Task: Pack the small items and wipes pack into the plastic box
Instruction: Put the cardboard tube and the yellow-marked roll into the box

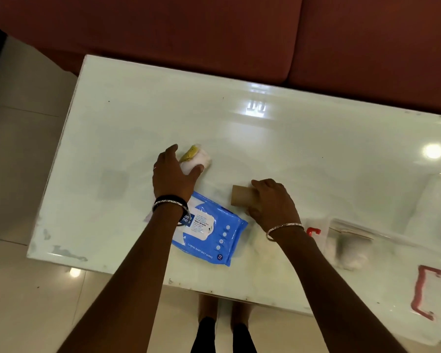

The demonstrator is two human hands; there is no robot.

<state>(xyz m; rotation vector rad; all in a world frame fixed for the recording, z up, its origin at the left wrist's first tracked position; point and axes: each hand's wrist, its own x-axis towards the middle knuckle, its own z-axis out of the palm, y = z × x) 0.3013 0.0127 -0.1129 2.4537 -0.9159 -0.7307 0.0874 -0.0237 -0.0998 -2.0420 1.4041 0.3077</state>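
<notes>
At a glossy white table (303, 138), a person's left hand (172, 174) curls its fingers around a small white-and-yellow bundle (196, 159), while the right hand (273, 202) grips a brown cardboard tube (242, 196). A blue wipes pack (209, 233) lies flat between the forearms near the table's front edge. The clear plastic box (392, 250) with red clips sits at the near right, blurred.

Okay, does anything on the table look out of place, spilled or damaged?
Nothing spilled or broken. The wipes pack lies askew under the left hand's wrist, and the table has scuffed patches along its near left edge.
</notes>
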